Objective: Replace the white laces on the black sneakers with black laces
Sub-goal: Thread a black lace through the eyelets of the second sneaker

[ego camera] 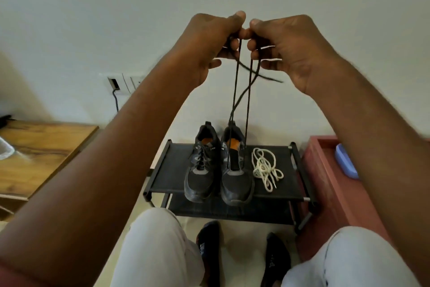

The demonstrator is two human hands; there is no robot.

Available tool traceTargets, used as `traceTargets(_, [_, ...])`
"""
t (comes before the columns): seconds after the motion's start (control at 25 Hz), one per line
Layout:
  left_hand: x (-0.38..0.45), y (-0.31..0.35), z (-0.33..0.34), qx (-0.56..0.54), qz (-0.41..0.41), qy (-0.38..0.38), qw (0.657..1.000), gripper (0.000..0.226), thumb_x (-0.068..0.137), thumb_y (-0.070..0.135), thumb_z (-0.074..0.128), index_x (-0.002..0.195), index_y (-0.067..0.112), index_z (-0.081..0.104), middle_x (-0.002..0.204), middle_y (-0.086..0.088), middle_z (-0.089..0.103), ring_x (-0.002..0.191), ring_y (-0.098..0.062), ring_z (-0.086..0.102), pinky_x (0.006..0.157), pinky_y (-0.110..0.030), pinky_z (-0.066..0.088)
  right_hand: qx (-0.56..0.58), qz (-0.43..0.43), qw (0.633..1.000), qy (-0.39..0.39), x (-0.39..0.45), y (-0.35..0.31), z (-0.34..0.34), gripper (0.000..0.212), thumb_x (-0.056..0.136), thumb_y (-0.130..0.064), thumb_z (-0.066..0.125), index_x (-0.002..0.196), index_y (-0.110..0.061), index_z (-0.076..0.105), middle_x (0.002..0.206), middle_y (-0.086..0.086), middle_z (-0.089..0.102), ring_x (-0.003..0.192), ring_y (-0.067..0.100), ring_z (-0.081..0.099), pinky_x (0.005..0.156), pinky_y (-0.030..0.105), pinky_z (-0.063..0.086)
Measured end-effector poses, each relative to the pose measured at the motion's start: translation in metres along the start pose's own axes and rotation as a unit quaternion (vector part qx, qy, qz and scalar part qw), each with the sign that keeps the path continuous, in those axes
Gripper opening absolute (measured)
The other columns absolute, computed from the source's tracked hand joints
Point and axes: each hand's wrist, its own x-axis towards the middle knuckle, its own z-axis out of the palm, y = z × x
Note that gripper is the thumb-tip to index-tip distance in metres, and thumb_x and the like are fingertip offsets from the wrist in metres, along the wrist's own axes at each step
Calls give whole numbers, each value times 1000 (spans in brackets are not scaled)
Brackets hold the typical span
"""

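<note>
Two black sneakers stand side by side on a low black rack (pixel 167 170). The left sneaker (pixel 201 168) is laced in black. From the right sneaker (pixel 236 170) a black lace (pixel 249 105) runs straight up in two strands. My left hand (pixel 209 49) and my right hand (pixel 283 49) are raised high above the shoes, thumbs nearly touching, each pinching the black lace near its ends. Loose lace ends cross below my hands. A bundle of white laces (pixel 266 168) lies on the rack, right of the right sneaker.
A wooden table (pixel 39 147) stands at the left and a red-brown tray-like unit (pixel 325 182) with a blue object (pixel 346 163) at the right. A wall socket (pixel 123 83) with a cable sits behind. My knees and feet in dark shoes are in front of the rack.
</note>
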Motion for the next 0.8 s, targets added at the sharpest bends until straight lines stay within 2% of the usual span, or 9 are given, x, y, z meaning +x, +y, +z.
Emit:
traceTargets(0.24, [-3,50,-13,10,20,16,1000,31,101,46,62,88,21,76,71,6,66,68,-10,69,81,-35,48,-21,-17,1000,12,-1,-51,-10,22,99,-33,69,101,-15,82,83,-3,76,73,9,70,82,32,56])
traceTargets(0.36, [-5,62,-14,2,24,24,999,30,102,44,62,93,19,76,70,6,65,69,-10,69,80,-34,49,-22,-25,999,21,-3,-65,-12,21,99,-32,69,98,-16,81,83,-2,76,73,10,72,80,32,57])
traceTargets(0.56, [0,73,-18,-15,66,51,996,28,98,41,67,84,17,69,83,3,72,79,-14,72,74,-32,49,-38,-53,997,52,-3,-86,-10,21,97,-35,72,89,-17,79,80,-4,74,71,9,70,74,31,55])
traceTargets(0.68, [3,78,-21,-82,79,69,991,20,95,31,74,87,13,71,91,-3,77,87,-18,78,71,-32,52,-21,-58,994,90,-3,-92,-8,20,92,-38,77,85,-19,77,86,-5,78,80,11,73,77,33,57])
traceTargets(0.8, [2,83,-21,-148,93,52,983,21,95,24,76,94,3,72,82,-9,75,77,-23,77,69,-31,59,63,-24,995,73,-3,-94,-9,26,88,-41,80,95,-16,77,91,-4,81,88,14,79,81,36,57])
